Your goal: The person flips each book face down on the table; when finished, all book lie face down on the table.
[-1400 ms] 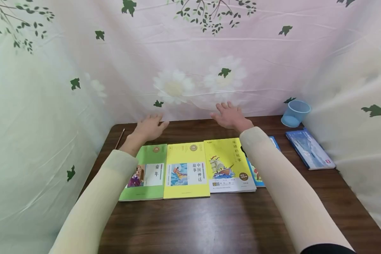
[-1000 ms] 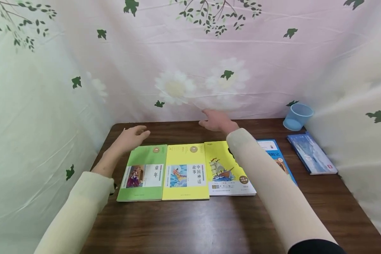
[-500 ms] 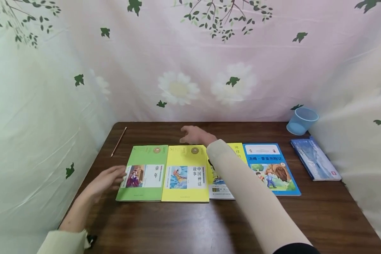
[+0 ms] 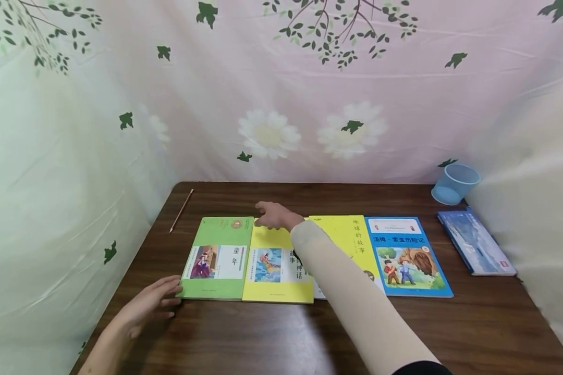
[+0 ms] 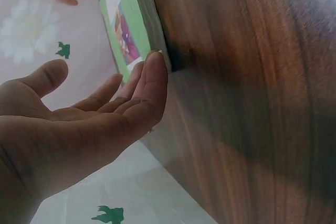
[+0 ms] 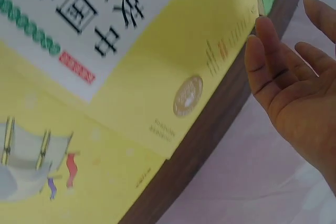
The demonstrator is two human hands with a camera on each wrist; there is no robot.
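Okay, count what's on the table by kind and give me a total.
Books: 5 (green, yellow, second yellow with a ship, blue picture book, dark blue at the far right)
Pencils: 1
Blue plastic cups: 1
Total: 7

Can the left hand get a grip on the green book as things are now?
Probably yes. The left hand lies open with its fingertips at the green book's near left corner, and bare table surrounds it.
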